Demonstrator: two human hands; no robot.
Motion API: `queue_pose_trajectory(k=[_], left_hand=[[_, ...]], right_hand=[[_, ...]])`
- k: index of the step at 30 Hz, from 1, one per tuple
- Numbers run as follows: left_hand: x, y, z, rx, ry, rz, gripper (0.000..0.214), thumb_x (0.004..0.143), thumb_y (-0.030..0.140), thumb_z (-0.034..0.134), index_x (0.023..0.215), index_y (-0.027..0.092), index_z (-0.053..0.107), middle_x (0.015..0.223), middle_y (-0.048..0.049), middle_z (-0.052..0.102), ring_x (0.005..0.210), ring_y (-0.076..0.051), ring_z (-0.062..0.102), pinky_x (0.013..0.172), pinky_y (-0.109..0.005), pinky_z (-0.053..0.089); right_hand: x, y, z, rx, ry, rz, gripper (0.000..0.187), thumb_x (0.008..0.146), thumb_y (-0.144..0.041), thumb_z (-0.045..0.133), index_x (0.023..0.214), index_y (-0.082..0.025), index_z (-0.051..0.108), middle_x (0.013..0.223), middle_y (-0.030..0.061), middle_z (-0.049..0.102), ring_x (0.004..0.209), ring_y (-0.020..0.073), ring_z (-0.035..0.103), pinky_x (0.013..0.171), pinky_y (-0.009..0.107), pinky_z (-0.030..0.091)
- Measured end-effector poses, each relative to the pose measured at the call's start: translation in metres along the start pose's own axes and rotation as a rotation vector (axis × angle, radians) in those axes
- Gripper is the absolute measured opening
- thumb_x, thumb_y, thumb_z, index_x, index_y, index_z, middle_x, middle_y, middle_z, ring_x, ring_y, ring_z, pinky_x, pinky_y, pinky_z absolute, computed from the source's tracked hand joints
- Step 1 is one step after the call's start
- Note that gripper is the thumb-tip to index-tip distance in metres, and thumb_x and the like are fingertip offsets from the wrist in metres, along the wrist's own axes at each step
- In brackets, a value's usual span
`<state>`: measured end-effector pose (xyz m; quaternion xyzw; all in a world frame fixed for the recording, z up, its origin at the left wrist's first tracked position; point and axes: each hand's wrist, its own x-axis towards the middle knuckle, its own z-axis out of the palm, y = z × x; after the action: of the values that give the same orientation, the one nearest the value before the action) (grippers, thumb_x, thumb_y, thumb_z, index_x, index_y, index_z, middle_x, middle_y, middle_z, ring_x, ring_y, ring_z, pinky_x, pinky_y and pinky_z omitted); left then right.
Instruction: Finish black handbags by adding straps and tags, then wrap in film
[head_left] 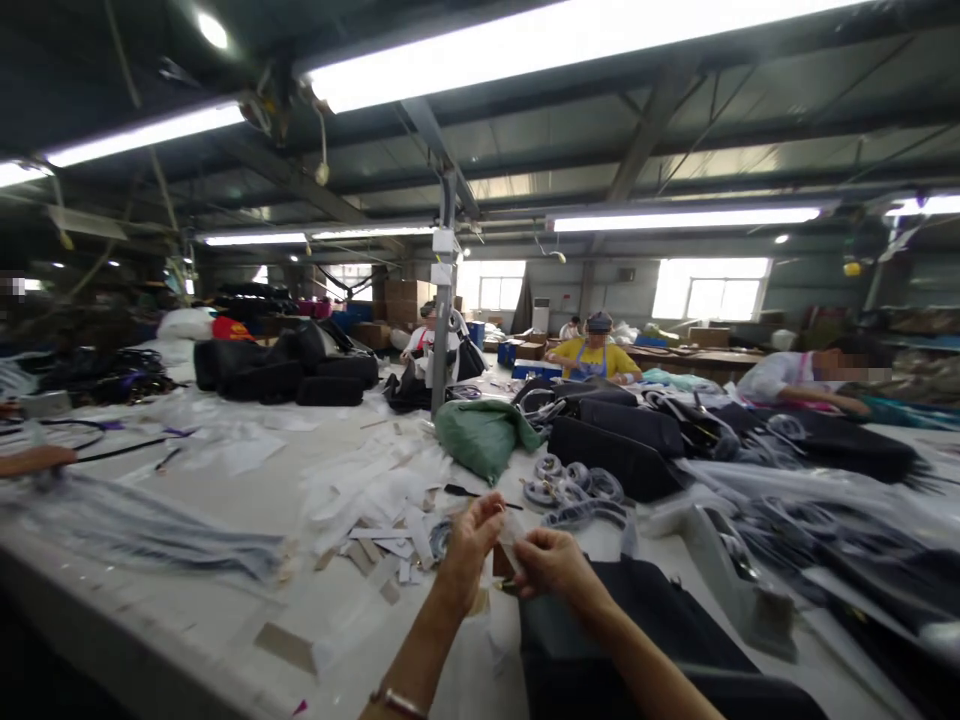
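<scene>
My left hand (471, 545) and my right hand (551, 562) meet above the white table (225, 580), both pinched on a small clear plastic piece (510, 528) held between them. A bracelet sits on my left wrist. Just below my right forearm lies a black bag (637, 620). Scraps of white paper and tape (382, 510) are strewn on the table beside my left hand.
A green cloth bundle (484, 435), grey strap rolls (570, 485) and black bags (622, 445) lie ahead. A metal pole (442, 330) rises mid-table. Grey fabric (142, 530) lies left. A person in yellow (596, 355) and another at right (802, 375) work across the table.
</scene>
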<state>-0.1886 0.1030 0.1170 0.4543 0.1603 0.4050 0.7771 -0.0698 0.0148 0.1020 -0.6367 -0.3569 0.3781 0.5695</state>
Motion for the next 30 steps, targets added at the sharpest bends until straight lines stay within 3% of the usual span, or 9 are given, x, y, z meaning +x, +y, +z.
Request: queue_pose_trajectory(k=[3, 7, 10, 14, 18, 21, 24, 26, 30], left_hand=[[-0.001, -0.013, -0.01, 0.192, -0.115, 0.051, 0.052, 0.054, 0.024, 0.082, 0.103, 0.017, 0.066, 0.097, -0.0075, 0.069, 0.09, -0.021, 0.063, 0.081, -0.029, 0.048], [-0.004, -0.018, -0.014, 0.292, -0.147, 0.051, 0.043, 0.056, 0.028, 0.078, 0.097, 0.018, 0.067, 0.079, -0.0018, 0.066, 0.074, -0.017, 0.059, 0.069, -0.028, 0.047], [-0.009, -0.014, -0.018, 0.337, -0.181, -0.011, 0.047, 0.056, 0.026, 0.075, 0.101, 0.018, 0.065, 0.073, 0.0001, 0.062, 0.061, -0.014, 0.053, 0.056, -0.026, 0.043], [-0.014, -0.018, -0.03, 0.402, -0.257, -0.132, 0.051, 0.055, 0.021, 0.068, 0.105, 0.018, 0.061, 0.069, 0.002, 0.059, 0.056, -0.011, 0.05, 0.052, -0.024, 0.041], [-0.016, -0.035, -0.041, 0.518, -0.419, -0.226, 0.055, 0.052, 0.012, 0.058, 0.107, 0.018, 0.061, 0.063, 0.0047, 0.055, 0.048, -0.01, 0.046, 0.048, -0.024, 0.038], [-0.017, -0.043, -0.041, 0.649, -0.474, -0.21, 0.054, 0.051, 0.01, 0.051, 0.103, 0.018, 0.063, 0.061, 0.0056, 0.052, 0.048, -0.01, 0.043, 0.047, -0.024, 0.035], [-0.016, -0.043, -0.033, 0.911, -0.454, -0.139, 0.047, 0.053, 0.01, 0.05, 0.096, 0.02, 0.067, 0.063, 0.0039, 0.052, 0.057, -0.014, 0.048, 0.054, -0.026, 0.037], [-0.013, -0.04, -0.024, 1.059, -0.411, -0.037, 0.042, 0.054, 0.011, 0.053, 0.091, 0.022, 0.069, 0.072, 0.0001, 0.059, 0.071, -0.019, 0.056, 0.067, -0.03, 0.044], [0.002, -0.039, 0.0, 1.002, -0.461, 0.102, 0.041, 0.062, 0.025, 0.064, 0.103, 0.029, 0.07, 0.112, -0.0045, 0.068, 0.113, -0.028, 0.057, 0.102, -0.039, 0.04]], right_hand=[[0.007, 0.007, -0.001, -0.059, 0.0, 0.02, 0.049, 0.06, -0.065, 0.071, 0.067, -0.019, 0.054, 0.051, -0.0018, 0.061, 0.044, 0.0151, 0.061, 0.042, 0.024, 0.049], [0.009, 0.011, -0.004, -0.198, 0.007, 0.05, 0.042, 0.066, -0.06, 0.067, 0.064, -0.021, 0.051, 0.047, -0.0005, 0.06, 0.04, 0.0162, 0.059, 0.035, 0.023, 0.044], [0.004, 0.011, -0.015, -0.309, -0.057, 0.021, 0.028, 0.067, -0.044, 0.065, 0.06, -0.021, 0.051, 0.045, -0.0005, 0.059, 0.036, 0.0142, 0.054, 0.033, 0.022, 0.04], [-0.005, 0.011, -0.033, -0.33, -0.141, 0.026, 0.019, 0.064, -0.036, 0.064, 0.062, -0.019, 0.055, 0.046, -0.0017, 0.059, 0.038, 0.013, 0.053, 0.036, 0.022, 0.041], [-0.01, 0.01, -0.053, -0.374, -0.027, -0.072, 0.027, 0.066, -0.045, 0.065, 0.064, -0.019, 0.056, 0.05, -0.0038, 0.053, 0.04, 0.0111, 0.047, 0.036, 0.022, 0.036], [-0.01, 0.011, -0.069, -0.338, 0.058, -0.196, 0.036, 0.067, -0.051, 0.068, 0.059, -0.018, 0.055, 0.058, -0.0025, 0.052, 0.05, 0.0107, 0.046, 0.044, 0.022, 0.038], [-0.012, 0.01, -0.08, -0.159, 0.065, -0.17, 0.042, 0.07, -0.058, 0.066, 0.063, -0.017, 0.063, 0.058, -0.0019, 0.054, 0.055, 0.0115, 0.048, 0.055, 0.025, 0.041], [-0.016, 0.006, -0.081, -0.042, 0.084, -0.145, 0.046, 0.072, -0.062, 0.064, 0.069, -0.016, 0.068, 0.059, -0.001, 0.057, 0.056, 0.0122, 0.05, 0.06, 0.026, 0.042], [-0.03, -0.007, -0.071, -0.048, 0.237, -0.278, 0.043, 0.072, -0.058, 0.066, 0.064, -0.016, 0.071, 0.061, 0.0014, 0.062, 0.065, 0.0153, 0.055, 0.071, 0.028, 0.043]])
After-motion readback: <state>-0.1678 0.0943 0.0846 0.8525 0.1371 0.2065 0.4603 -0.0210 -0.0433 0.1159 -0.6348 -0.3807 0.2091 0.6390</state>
